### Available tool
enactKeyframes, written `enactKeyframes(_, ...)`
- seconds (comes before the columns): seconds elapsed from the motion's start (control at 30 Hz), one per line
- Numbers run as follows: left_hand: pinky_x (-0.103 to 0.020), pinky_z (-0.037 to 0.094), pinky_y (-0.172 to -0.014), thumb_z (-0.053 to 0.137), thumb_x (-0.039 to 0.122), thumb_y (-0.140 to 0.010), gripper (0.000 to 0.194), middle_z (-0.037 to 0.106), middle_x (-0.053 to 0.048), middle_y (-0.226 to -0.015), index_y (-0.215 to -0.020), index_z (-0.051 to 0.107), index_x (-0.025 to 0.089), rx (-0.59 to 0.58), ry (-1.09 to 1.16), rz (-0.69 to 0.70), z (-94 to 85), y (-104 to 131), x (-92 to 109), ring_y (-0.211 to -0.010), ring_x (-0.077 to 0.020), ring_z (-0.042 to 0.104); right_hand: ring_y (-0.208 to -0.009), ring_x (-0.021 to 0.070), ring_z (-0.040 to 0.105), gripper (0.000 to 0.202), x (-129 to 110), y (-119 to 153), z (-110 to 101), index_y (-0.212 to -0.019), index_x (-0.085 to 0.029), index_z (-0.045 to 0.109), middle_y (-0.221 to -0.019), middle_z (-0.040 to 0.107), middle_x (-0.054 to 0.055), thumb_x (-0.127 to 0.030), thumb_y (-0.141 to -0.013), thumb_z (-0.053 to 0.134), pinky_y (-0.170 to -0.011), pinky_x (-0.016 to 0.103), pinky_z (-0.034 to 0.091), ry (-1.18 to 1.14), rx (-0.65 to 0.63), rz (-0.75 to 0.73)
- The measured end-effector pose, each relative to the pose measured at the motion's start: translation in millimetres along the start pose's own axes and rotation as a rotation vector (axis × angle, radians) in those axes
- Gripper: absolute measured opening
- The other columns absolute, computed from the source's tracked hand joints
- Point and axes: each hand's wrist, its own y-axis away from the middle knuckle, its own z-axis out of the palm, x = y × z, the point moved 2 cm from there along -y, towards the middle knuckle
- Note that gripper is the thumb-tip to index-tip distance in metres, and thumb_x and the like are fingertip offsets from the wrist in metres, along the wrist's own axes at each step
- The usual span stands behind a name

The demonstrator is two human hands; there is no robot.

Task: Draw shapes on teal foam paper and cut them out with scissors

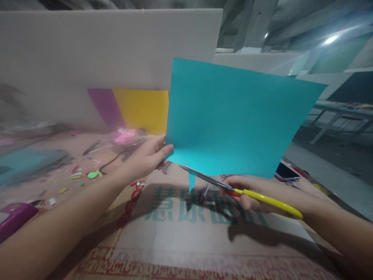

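Observation:
My left hand (155, 152) pinches the lower left corner of a large turquoise sheet of paper (239, 120), which stands nearly upright above the table. Below the sheet's bottom edge, my right hand (243, 192) grips a pair of scissors (210, 179) with yellow-coated handles. Its metal blades point left and lie along the sheet's lower edge. A narrow turquoise strip (191, 182) hangs down beneath the blades. Some fingers of my right hand are hidden behind the handles. Under both hands lies a printed cardboard sheet (175, 241) with green characters and a red border.
Purple paper (106, 105) and yellow paper (142, 109) lean against a pale partition (116, 50). A pink item in clear wrap (126, 136) and coloured scraps (93, 174) lie left. A magenta object (17, 217) sits near left; a phone (287, 172) rests at right.

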Motion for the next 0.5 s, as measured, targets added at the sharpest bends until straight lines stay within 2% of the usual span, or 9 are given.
enactKeyframes(0.1, -0.015, 0.036, -0.041, 0.050, 0.039, -0.100, 0.021, 0.040, 0.007, -0.063, -0.095, 0.053, 0.019, 0.021, -0.046, -0.031, 0.4, -1, -4, -0.048, -0.0061, 0.048, -0.068, 0.0179, 0.057, 0.031, 0, -3, 5, -0.103, -0.024, 0.068, -0.084, 0.070, 0.005, -0.050, -0.087, 0.062, -0.052, 0.026, 0.034, -0.198, 0.026, 0.176)
enactKeyframes(0.2, -0.015, 0.034, -0.041, 0.050, 0.040, -0.099, 0.022, 0.045, 0.007, -0.061, -0.091, 0.049, 0.019, 0.072, -0.062, -0.115, 1.9, -3, -11, -0.048, -0.0073, 0.048, -0.060, 0.0149, 0.052, 0.024, 5, -5, 7, -0.101, -0.024, 0.065, -0.074, 0.070, 0.003, -0.043, -0.091, 0.055, -0.052, 0.026, 0.032, -0.214, 0.015, 0.191)
enactKeyframes(0.3, -0.016, 0.036, -0.041, 0.048, 0.039, -0.096, 0.019, 0.047, 0.007, -0.060, -0.090, 0.043, 0.021, 0.113, -0.056, -0.253, 3.0, -9, -25, -0.046, -0.0083, 0.047, -0.063, 0.0157, 0.054, 0.026, 8, -6, 1, -0.108, -0.024, 0.065, -0.078, 0.074, 0.001, -0.041, -0.088, 0.061, -0.057, 0.026, 0.035, 0.031, 0.018, 0.105)
enactKeyframes(0.43, -0.018, 0.039, -0.043, 0.048, 0.038, -0.093, 0.018, 0.052, 0.005, -0.060, -0.089, 0.045, 0.021, 0.062, -0.134, -0.389, 4.7, -14, -48, -0.045, -0.0099, 0.051, -0.088, 0.0251, 0.066, 0.028, 11, -7, -15, -0.109, -0.026, 0.069, -0.093, 0.077, 0.003, -0.040, -0.085, 0.063, -0.074, 0.031, 0.046, 0.373, 0.180, -0.028)
enactKeyframes(0.5, -0.019, 0.040, -0.042, 0.052, 0.038, -0.090, 0.018, 0.055, 0.004, -0.059, -0.088, 0.047, 0.021, 0.034, -0.183, -0.406, 5.8, -15, -60, -0.044, -0.0114, 0.053, -0.091, 0.0272, 0.068, 0.028, 12, -7, -24, -0.108, -0.027, 0.071, -0.096, 0.077, 0.005, -0.038, -0.084, 0.063, -0.077, 0.034, 0.049, 0.478, 0.227, -0.078)
